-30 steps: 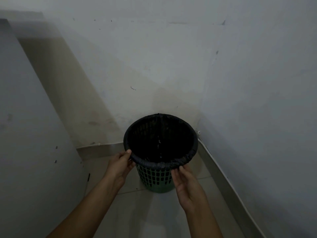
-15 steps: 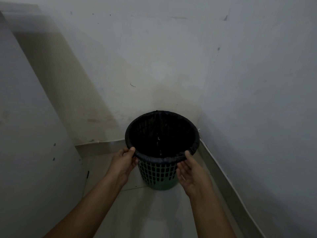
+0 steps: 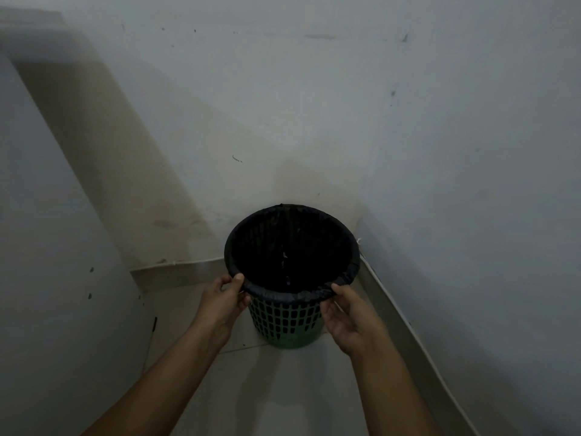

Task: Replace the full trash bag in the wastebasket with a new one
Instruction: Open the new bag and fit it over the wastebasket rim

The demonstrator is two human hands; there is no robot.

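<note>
You are gripping the near rim of the green wastebasket (image 3: 284, 322) with both hands, and the reason looks plain: the black trash bag (image 3: 292, 247) is folded over that rim all the way round, so the rolled cuff is the only part of it you can get hold of. Your left hand (image 3: 224, 302) is pinching the cuff at the near-left of the opening, thumb on top and fingers curled underneath, closed on the plastic. Your right hand (image 3: 349, 313) is doing the same at the near-right, thumb tip pressing the fold from above while the fingers tuck under the overhang against the lattice wall; it too seems clamped on the cuff, though the fingers below are partly hidden.

Between your two grips the cuff is running in a smooth arc, sitting snug on the rim. Beyond your grips the bag is hanging down inside the basket, too dark to show what it is holding. The basket itself is standing upright on the tiled floor (image 3: 239, 388), tucked into the corner where the back wall (image 3: 251, 105) and the right-hand wall meet, just past your fingertips. Holding at two spread points is likely giving you even control over the fold, whether you are peeling it up or seating it down; which of these it is cannot be told from here.
</note>
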